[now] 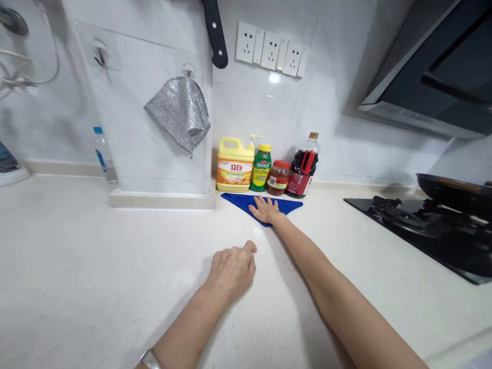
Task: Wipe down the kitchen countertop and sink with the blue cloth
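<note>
A blue cloth (288,205), folded into a triangle, lies on the white countertop at the back. My right hand (266,209) presses flat on it with the fingers spread. Closer to me, my left hand (232,269) rests on the counter with its fingers curled in; nothing shows in it. Just behind the cloth stands a row: a yellow detergent jug (235,168) with a handle, a green bottle (261,169) with a yellow cap, a red-lidded jar (279,177), and a large bottle of dark liquid (303,169).
A black gas stove (418,225) with a wok (457,193) sits at right under a range hood (434,77). A silver mesh cloth (180,110) and a black-handled knife (216,33) hang on the wall, left of sockets (271,50). Behind the wall corner stands a water bottle (104,156).
</note>
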`<state>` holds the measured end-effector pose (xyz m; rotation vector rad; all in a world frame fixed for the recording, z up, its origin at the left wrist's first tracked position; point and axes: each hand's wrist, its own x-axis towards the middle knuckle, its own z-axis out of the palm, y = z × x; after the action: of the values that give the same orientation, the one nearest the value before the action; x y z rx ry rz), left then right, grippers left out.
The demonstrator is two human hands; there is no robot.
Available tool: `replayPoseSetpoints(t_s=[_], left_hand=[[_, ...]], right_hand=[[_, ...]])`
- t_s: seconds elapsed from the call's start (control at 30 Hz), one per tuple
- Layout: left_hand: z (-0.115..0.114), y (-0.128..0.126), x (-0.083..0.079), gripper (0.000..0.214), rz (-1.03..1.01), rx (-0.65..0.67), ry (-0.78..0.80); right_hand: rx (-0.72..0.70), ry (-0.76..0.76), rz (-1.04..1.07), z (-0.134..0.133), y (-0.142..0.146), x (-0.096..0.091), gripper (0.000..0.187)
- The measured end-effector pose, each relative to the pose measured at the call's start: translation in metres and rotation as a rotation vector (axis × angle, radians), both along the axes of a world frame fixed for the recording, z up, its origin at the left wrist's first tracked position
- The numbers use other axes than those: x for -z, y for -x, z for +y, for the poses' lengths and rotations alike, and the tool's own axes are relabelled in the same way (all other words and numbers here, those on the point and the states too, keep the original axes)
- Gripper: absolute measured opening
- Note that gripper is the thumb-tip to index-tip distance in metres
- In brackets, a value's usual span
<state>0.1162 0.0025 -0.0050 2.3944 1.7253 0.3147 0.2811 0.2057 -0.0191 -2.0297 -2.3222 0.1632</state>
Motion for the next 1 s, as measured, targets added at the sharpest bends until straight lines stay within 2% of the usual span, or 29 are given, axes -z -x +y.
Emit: replayPoseSetpoints(t_s=[0.13, 0.27, 0.4, 0.5, 0.63, 0.7, 0.83, 0.93, 1.0], left_hand=[[0.002, 0.002, -0.002, 0.038, -0.011, 0.005, -0.008], [0.008, 0.006, -0.001, 0.039, -0.022, 0.014, -0.022], [0.014, 0.01, 0.0, 0.038, -0.052, -0.018, -0.114], [0.015, 0.013, 0.001, 0.038, -0.158, -0.017, -0.29], [0.015, 0.015, 0.003, 0.04, -0.33, 0.053, -0.487], [0.014, 0.014, 0.005, 0.043, -0.372, 0.097, -0.463], [0.01, 0.011, 0.009, 0.052, -0.388, 0.155, -0.284], [0.007, 0.013, 0.009, 0.052, -0.386, 0.17, -0.209], [0.006, 0.015, 0.007, 0.049, -0.378, 0.182, -0.215]], right_hand=[[-0.049, -0.001, 0.01, -0.005, 0.006, -0.004, 0.075], [-0.101, 0.008, 0.003, -0.03, 0.003, -0.006, 0.073], [-0.176, -0.006, 0.007, -0.074, 0.003, -0.006, 0.074], [-0.212, -0.025, 0.036, -0.116, 0.007, -0.006, 0.076], [-0.241, -0.044, 0.106, -0.174, 0.017, -0.005, 0.079], [-0.263, -0.054, 0.143, -0.202, 0.025, -0.004, 0.08], [-0.347, -0.079, 0.212, -0.242, 0.036, 0.0, 0.086], [-0.468, -0.047, 0.3, -0.248, 0.022, -0.005, 0.09], [-0.581, -0.032, 0.402, -0.24, 0.0, -0.008, 0.07]])
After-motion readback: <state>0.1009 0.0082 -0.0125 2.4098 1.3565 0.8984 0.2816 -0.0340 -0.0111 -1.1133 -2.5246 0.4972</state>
